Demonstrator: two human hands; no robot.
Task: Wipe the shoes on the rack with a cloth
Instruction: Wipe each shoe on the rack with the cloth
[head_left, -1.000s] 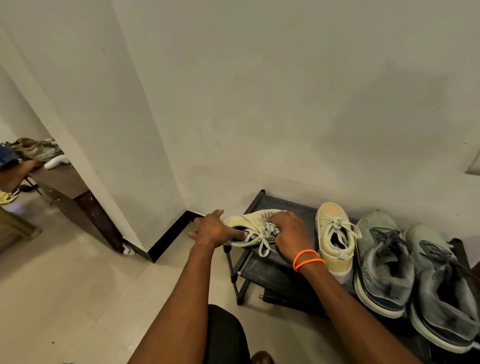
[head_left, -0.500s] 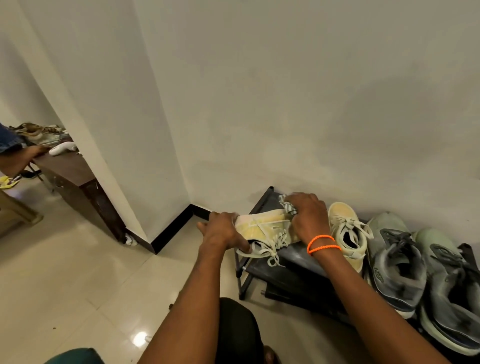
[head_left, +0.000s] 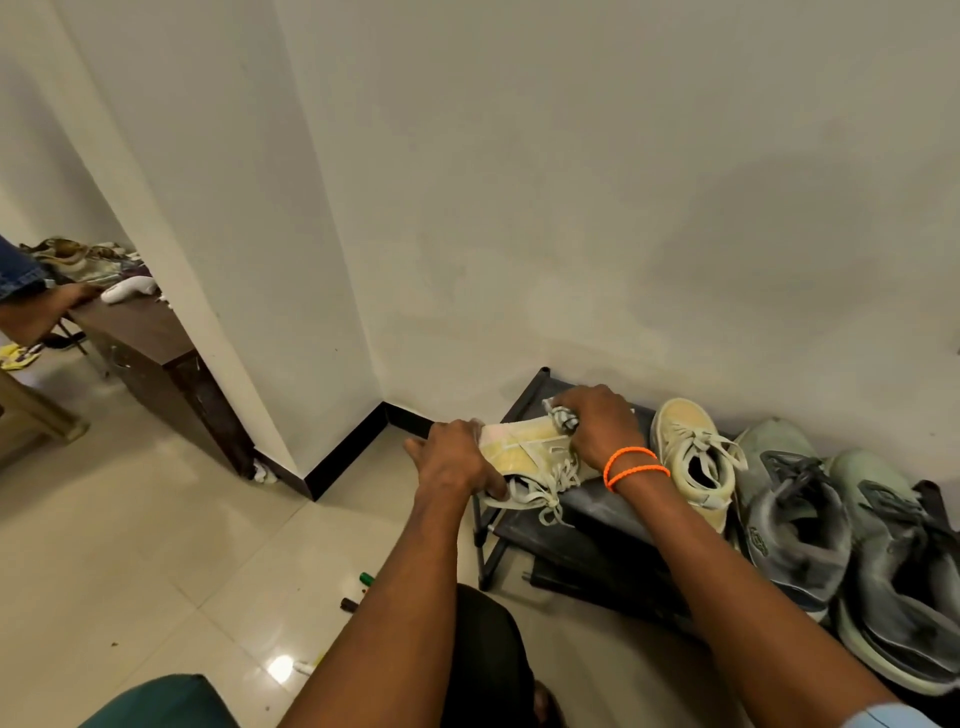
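Low in the centre of the frame, I saw my left hand (head_left: 457, 462) with its fingers curled round the heel end of a pale yellow sneaker (head_left: 524, 460) tipped on its side, flat laces dangling. My right hand (head_left: 602, 426) clutched a crumpled grey cloth (head_left: 563, 415) against the shoe's toe end. The sneaker sat over the left end of the black rack (head_left: 597, 506); its upright mate (head_left: 693, 457) and 2 scuffed grey-green sneakers (head_left: 800, 519) stood rightward.

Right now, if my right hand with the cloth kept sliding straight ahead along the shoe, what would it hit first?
Probably the wall behind the rack; the right hand is already near the shoe toe, though depth is unclear.
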